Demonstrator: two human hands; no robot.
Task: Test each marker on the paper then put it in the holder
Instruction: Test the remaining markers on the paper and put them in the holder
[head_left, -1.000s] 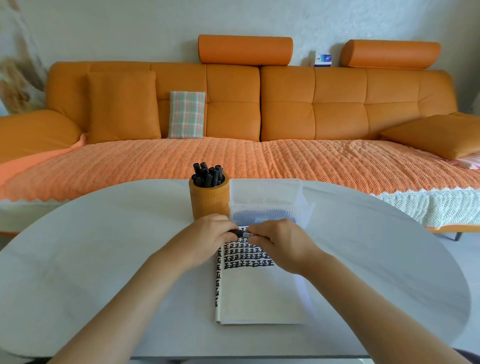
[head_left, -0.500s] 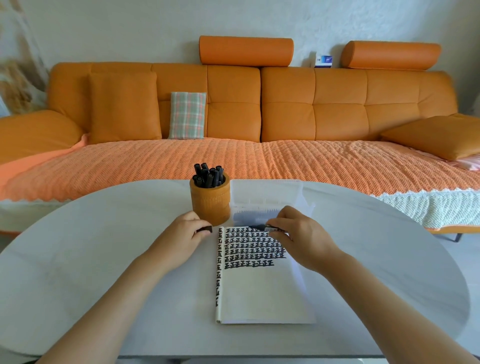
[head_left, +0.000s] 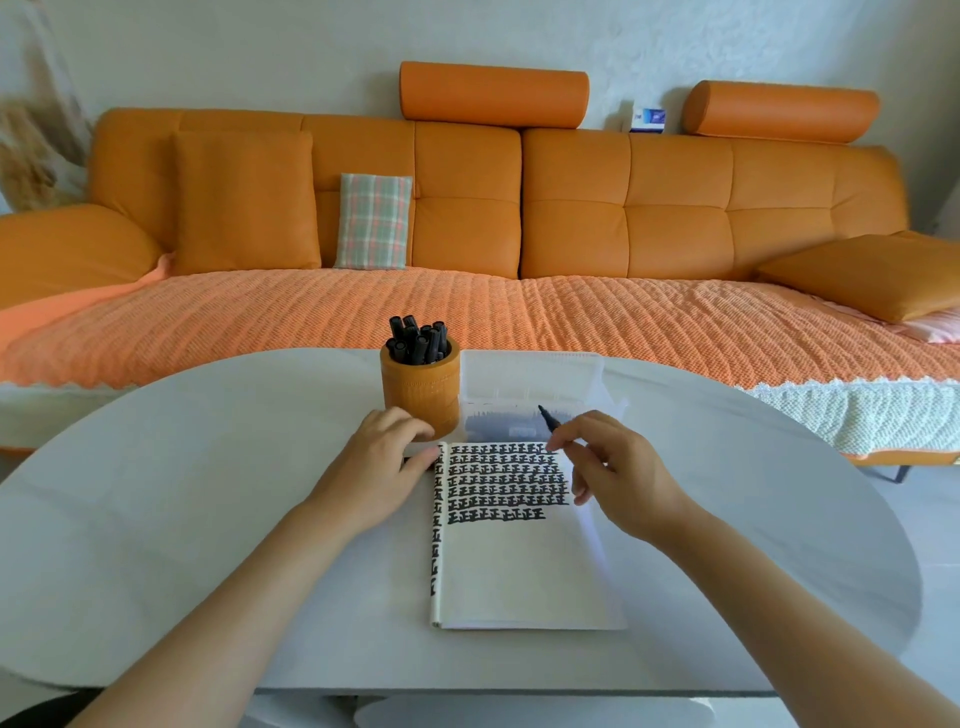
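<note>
Right hand's fingers pinch a marker, its tip aimed at 11 o'clock over the paper's far edge. Left hand, fingers curled, touches the paper's 10 o'clock corner just beside the holder; what it holds, if anything, cannot be told. Bare surface spreads toward 9 and 3 o'clock. Rows of black marks, unreadable, fill the upper page.

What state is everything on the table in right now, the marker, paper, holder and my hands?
Marker, uncapped, tip pointing away, pinched in right hand.
Holder, upright, packed with capped markers.
Left hand, resting beside the holder; contents hidden.
Paper, flat, top rows inked, lower part blank.
Clear box, behind the paper, lid raised.
</note>
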